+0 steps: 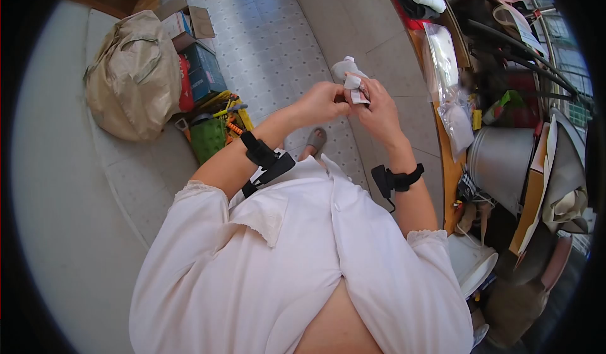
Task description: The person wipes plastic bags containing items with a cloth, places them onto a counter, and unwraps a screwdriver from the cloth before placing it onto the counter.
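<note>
A small, crumpled white cloth bundle [344,68], with a pale flap lying over the fingers, is held up in front of me above the floor. My right hand [377,109] is closed around its lower end. Close against it, my left hand [325,101] has thumb and fingers pinched together at the bundle's near edge. The exact bit between the left fingertips is hidden. What the bundle is cannot be made out.
At left, a large beige bag [136,76] stands beside a blue box [203,67], an open carton [196,23] and a green bag [208,137]. Along the right, a wooden shelf edge [449,183] borders plastic packets [453,111], a grey bucket [499,161] and piled clutter. Patterned tiles [268,45] lie below.
</note>
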`<state>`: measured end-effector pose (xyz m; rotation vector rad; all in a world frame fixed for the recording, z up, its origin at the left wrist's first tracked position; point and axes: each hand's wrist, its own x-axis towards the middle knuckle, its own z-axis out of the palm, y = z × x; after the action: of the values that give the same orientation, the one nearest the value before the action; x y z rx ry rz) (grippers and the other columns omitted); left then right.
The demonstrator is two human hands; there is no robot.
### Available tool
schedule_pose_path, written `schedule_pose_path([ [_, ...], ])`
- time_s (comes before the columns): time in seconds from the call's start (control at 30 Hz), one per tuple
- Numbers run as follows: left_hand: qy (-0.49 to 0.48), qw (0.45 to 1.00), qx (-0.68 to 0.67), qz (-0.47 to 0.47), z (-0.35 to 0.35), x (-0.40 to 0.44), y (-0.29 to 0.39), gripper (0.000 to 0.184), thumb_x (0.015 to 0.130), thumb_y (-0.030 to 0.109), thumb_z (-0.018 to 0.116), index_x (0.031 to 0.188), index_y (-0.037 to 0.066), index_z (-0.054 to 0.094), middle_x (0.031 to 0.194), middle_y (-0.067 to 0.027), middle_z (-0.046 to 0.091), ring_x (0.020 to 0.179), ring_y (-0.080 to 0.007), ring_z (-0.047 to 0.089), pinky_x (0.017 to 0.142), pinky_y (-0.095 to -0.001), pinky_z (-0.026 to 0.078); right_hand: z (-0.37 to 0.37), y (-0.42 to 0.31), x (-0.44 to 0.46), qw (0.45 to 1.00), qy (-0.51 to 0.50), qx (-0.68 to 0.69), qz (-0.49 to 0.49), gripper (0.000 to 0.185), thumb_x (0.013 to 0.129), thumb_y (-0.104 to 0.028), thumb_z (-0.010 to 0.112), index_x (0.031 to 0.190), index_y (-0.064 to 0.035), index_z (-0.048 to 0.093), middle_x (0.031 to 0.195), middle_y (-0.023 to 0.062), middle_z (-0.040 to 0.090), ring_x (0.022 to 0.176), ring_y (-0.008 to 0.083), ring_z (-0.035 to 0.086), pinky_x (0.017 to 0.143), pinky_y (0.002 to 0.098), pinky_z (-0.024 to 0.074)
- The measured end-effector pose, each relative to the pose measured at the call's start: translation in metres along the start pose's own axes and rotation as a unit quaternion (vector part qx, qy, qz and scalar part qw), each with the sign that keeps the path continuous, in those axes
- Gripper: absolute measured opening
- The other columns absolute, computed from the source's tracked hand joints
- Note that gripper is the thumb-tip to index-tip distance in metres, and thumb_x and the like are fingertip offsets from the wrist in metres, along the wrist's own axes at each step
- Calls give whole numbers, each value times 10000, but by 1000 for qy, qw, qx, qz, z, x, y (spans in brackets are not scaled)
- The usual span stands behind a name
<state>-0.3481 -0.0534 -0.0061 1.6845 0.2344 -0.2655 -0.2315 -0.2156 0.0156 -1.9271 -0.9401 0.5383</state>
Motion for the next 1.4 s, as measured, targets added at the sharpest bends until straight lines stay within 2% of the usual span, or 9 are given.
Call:
schedule_pose_path([
  [0.1, 96, 987, -115, 58, 1, 5, 1, 208, 963, 131, 767, 1128, 12, 724, 967, -53, 774, 756, -66, 644, 712, -250, 536, 4, 4, 2, 994, 43, -86, 60, 326, 1043, -314, 675, 1164, -11, 666, 978, 114, 736, 846, 148, 668, 744, 357, 533],
  [0.3, 122, 969, -195, 89, -2, 5, 26, 231, 955, 80, 765, 1169, 19, 703, 1017, -6, 718, 919, -56, 629, 821, -228, 542, 40, 16, -5, 940, 179, 263, 121, 344, 1071, -340, 647, 1099, 1, 684, 996, 50, 725, 909, 113, 637, 807, 297, 521],
  [0.47, 161, 893, -404, 117, 18, 11, 17, 264, 936, 73, 776, 1182, 34, 688, 1184, -29, 629, 983, -73, 615, 883, -250, 551, 42, 12, -6, 839, 134, 476, 228, 354, 1094, -339, 601, 1243, -24, 658, 1146, 54, 697, 1026, 132, 642, 900, 306, 523],
  [0.67, 274, 953, -121, 50, 21, 11, 19, 269, 971, 97, 742, 1224, 32, 681, 1246, -51, 599, 1188, -130, 625, 931, -289, 575, 22, -28, -4, 913, 178, 355, 96, 424, 1118, -364, 532, 1380, -34, 581, 1270, 76, 653, 1156, 159, 623, 1006, 304, 497],
  [0.87, 191, 901, -384, 72, 9, 13, 17, 315, 1020, 129, 695, 1319, 29, 674, 1245, -63, 621, 1164, -140, 650, 886, -289, 577, -13, -39, -12, 825, 75, 544, 132, 663, 1124, -377, 484, 1642, -24, 269, 1520, 124, 509, 1372, 210, 524, 1166, 363, 381],
  [0.93, 249, 918, -297, 82, 11, 14, 19, 339, 911, 50, 706, 1249, 48, 730, 1156, -99, 680, 951, -155, 700, 805, -270, 562, -8, -42, -11, 862, 63, 493, 98, 648, 1111, -348, 526, 1626, -26, 301, 1500, 121, 525, 1361, 202, 526, 1158, 359, 388],
  [1.07, 216, 954, -126, 167, 23, 13, 22, 402, 855, -59, 585, 1217, 35, 735, 1081, -100, 736, 900, -144, 685, 750, -290, 536, -2, -34, -11, 912, 55, 400, 70, 517, 1045, -223, 669, 1468, -26, 448, 1351, 69, 599, 1227, 148, 565, 1053, 316, 455],
  [1.27, 103, 970, -214, 59, 18, 2, 31, 311, 965, -12, 554, 1231, 12, 713, 1030, 12, 696, 905, -77, 593, 794, -250, 484, 9, -29, 4, 973, 165, 160, -10, 282, 988, -248, 757, 1012, 6, 638, 856, 40, 695, 786, 105, 599, 715, 295, 519],
  [1.4, 46, 941, -331, 62, 20, 4, 20, 277, 1024, 96, 634, 1283, 2, 660, 1104, 8, 681, 936, -85, 601, 812, -260, 488, -16, -25, 7, 994, 108, 29, -3, 332, 1031, -308, 697, 1013, 22, 664, 799, 30, 681, 761, 101, 596, 695, 302, 512],
])
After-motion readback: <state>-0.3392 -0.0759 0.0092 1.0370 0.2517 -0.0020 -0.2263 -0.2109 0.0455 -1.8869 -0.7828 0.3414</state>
